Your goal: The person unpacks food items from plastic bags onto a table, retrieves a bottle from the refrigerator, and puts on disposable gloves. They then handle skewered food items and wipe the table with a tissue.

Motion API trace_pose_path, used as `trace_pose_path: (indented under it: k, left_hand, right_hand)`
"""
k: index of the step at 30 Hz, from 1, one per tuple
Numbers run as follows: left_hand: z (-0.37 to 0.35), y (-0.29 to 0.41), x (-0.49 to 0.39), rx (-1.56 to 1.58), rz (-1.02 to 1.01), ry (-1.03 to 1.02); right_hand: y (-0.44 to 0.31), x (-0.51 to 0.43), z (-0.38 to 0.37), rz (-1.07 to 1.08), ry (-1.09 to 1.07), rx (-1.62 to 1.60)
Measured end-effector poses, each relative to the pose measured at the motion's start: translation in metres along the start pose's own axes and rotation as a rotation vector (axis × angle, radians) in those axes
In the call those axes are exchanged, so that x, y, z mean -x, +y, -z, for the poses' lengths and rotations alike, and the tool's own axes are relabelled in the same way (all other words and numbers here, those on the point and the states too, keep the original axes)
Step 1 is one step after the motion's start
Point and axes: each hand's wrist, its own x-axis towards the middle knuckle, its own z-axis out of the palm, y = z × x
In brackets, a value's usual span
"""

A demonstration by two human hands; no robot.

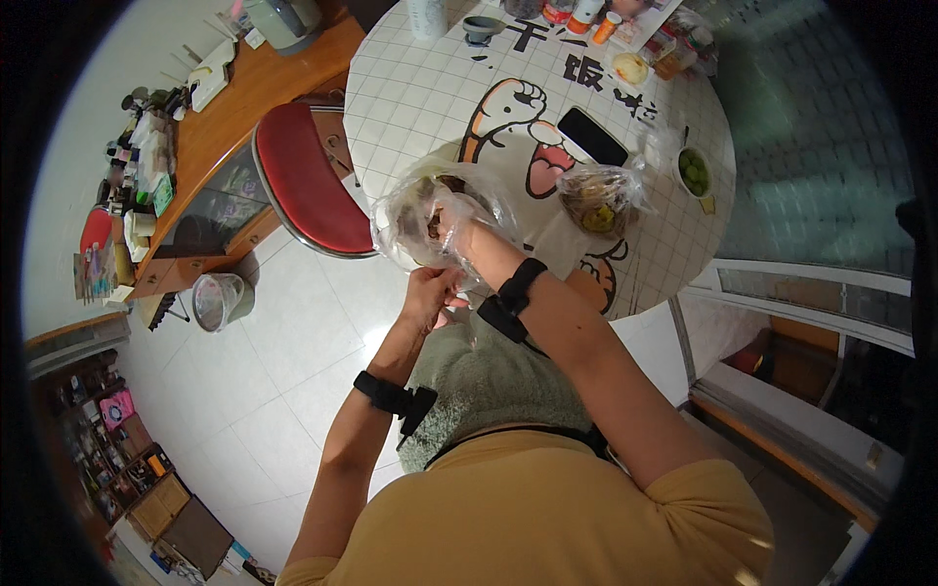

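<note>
A clear plastic bag [399, 212] lies spread open near the front left edge of the round table. My left hand [432, 293] pinches the bag's near edge just off the tabletop. Inside the bag's mouth is my right hand [456, 220], with thin clear plastic over it, perhaps a disposable glove. Some brown food [434, 225] shows at its fingertips; the plastic hides whether the fingers grip it. To the right, a second clear bag [601, 201] holds brown and yellow food.
A smartphone [592, 136] lies on the patterned tablecloth [410, 95]. Farther right stands a bowl of green fruit [693, 172]. Bottles and a grey cup [481, 31] line the far side. A red chair [311, 183] is tucked at the left, near a lined bin [220, 302].
</note>
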Motion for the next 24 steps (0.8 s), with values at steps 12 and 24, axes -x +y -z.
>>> trace_pose_path:
  k: [12, 24]
  left_hand:
    - [0.003, 0.005, 0.000, 0.057, 0.008, 0.020]
    - [0.000, 0.007, -0.014, -0.162, 0.041, 0.115]
  right_hand:
    - [-0.004, -0.003, 0.015, 0.008, -0.150, 0.296]
    - [0.012, 0.022, 0.037, -0.268, -0.106, -0.529]
